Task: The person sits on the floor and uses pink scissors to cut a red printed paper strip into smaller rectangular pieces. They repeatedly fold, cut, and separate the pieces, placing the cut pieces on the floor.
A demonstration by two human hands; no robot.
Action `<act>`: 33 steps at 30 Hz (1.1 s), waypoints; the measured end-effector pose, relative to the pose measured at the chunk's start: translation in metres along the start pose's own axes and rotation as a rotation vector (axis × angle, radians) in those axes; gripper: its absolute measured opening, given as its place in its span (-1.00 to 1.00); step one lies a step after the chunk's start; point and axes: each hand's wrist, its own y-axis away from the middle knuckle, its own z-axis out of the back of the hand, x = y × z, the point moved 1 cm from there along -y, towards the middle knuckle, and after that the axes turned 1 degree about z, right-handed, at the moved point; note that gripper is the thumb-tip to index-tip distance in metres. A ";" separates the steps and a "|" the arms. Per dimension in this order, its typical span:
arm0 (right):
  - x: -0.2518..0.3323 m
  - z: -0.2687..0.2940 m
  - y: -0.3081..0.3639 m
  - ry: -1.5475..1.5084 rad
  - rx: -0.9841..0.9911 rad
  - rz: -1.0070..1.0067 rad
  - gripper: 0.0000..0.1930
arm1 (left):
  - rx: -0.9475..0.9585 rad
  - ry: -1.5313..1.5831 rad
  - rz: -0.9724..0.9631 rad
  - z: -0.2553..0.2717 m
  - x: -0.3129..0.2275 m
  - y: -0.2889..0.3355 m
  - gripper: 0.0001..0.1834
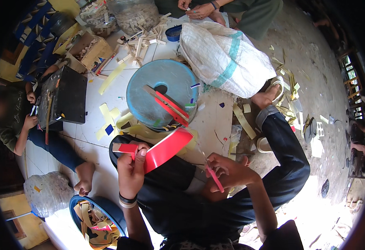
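Note:
My left hand (131, 175) is closed round a small wooden piece (116, 147) partly covered in red. A wide glossy red adhesive strip (170, 149) curls from that hand to the right, its pale side showing inside the curve. In my right hand (232, 171) are scissors with pink handles (214, 179), their thin blades pointing up and left, apart from the strip. Just beyond my hands, more red-covered wooden pieces (170, 109) lie on an upturned round grey-blue tub (143, 83), with small blue and green scraps beside them.
Beyond the tub sits a white woven sack (215, 50). Wooden sticks (140, 46) are heaped at the back. One person (13, 112) works by a black box (66, 96) at left; another's hands (201, 10) show at the top. A blue bucket (76, 200) of offcuts stands lower left.

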 end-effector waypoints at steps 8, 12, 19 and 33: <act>0.002 -0.017 -0.025 -0.074 0.026 0.119 -0.36 | 0.082 -0.152 -0.095 -0.008 -0.009 -0.003 -0.84; 0.013 -0.018 -0.029 -0.095 0.009 0.117 -0.40 | 0.102 -0.191 -0.050 -0.010 -0.013 -0.002 -0.83; 0.013 -0.023 -0.028 -0.185 0.008 0.121 -0.43 | 0.055 -0.170 -0.041 -0.019 -0.016 0.002 -0.83; 0.013 -0.025 -0.030 -0.202 0.009 0.164 -0.44 | 0.087 -0.195 -0.045 -0.024 -0.019 0.005 -0.86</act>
